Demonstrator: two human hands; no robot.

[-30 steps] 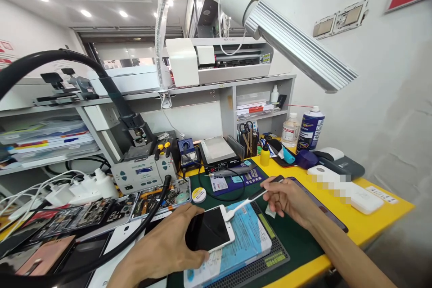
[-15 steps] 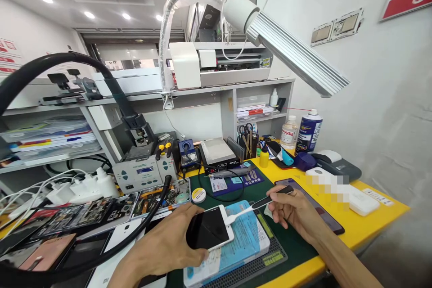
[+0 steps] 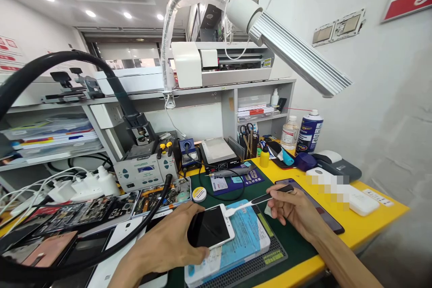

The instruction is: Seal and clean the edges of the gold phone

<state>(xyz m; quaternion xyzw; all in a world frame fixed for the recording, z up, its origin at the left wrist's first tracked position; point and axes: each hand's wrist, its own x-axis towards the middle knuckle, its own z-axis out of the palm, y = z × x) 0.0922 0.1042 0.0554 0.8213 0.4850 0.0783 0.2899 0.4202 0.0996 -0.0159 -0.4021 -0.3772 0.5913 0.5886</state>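
Observation:
My left hand (image 3: pixel 168 238) is closed round the left end of a white-framed smartphone (image 3: pixel 211 228), with the thumb along its near edge. The phone lies with its dark screen up on a blue-and-white box (image 3: pixel 248 234). In my right hand (image 3: pixel 292 207), pinched between thumb and fingers, is a small brush (image 3: pixel 261 199) with a dark handle and a white head. The brush head rests at the phone's right end, near the far corner. Something small and whitish (image 3: pixel 268 210) shows beside my right fingers; I cannot make out what it is.
Under the box lies a dark patterned mat (image 3: pixel 280 258) on a green work surface. A black hose (image 3: pixel 148 220) arches across the left. Parts trays (image 3: pixel 175 193) and phones sit left; a larger dark phone (image 3: pixel 324 216) lies right. A lamp (image 3: pixel 297 49) hangs overhead.
The brush head has shifted slightly along the phone's right end, toward its far corner. My left hand and the phone have stayed nearly in place.

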